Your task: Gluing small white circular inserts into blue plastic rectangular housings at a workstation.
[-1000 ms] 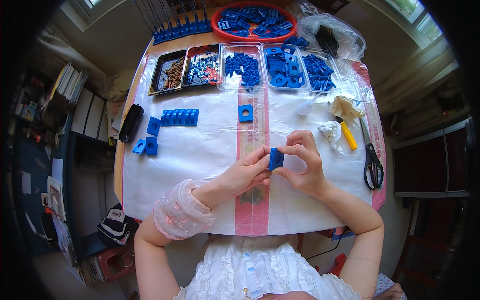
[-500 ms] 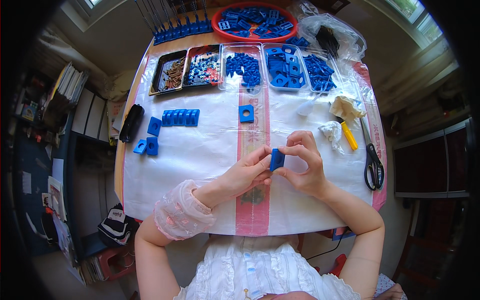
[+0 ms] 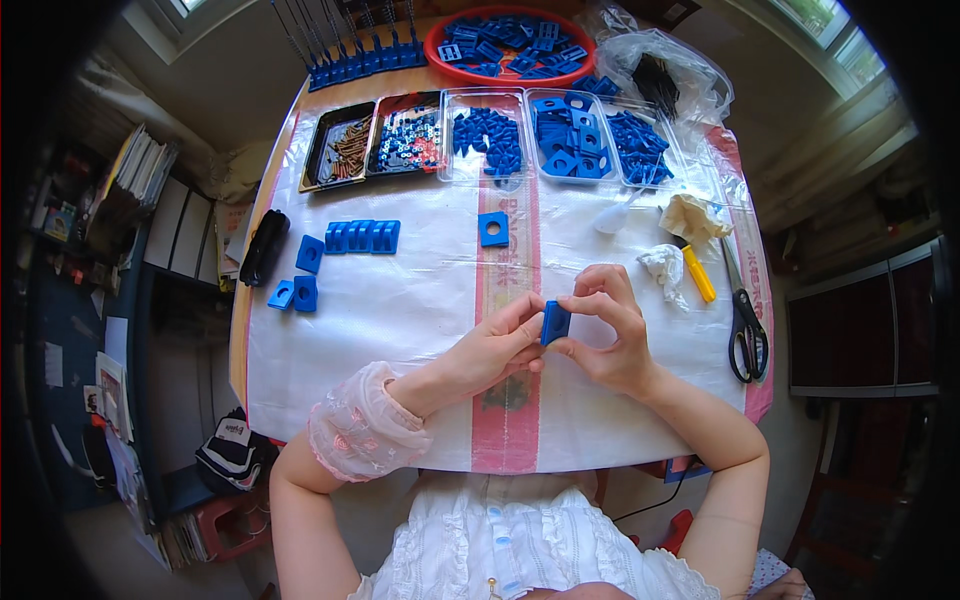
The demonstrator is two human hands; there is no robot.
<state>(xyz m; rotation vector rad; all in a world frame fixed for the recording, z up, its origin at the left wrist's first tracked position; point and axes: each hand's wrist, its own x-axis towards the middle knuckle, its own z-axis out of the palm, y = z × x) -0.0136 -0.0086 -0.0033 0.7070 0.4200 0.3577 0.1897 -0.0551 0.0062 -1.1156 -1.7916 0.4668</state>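
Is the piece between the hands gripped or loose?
Gripped: the right hand pinches the piece near its upper and lower edges, and the left hand holds its left side.

Wooden table (image 3: 240,345), mostly covered by a white sheet (image 3: 400,310). Far from the worker I note a red basin (image 3: 455,74) and five parts trays (image 3: 335,184); on the sheet, loose blue pieces (image 3: 386,237), black scissors (image 3: 742,340), yellow-handled tool (image 3: 699,273).

L grip (image 3: 490,345): pinching; R grip (image 3: 618,340): pinching, arched; both arms (image 3: 715,425) bent, reaching fwd
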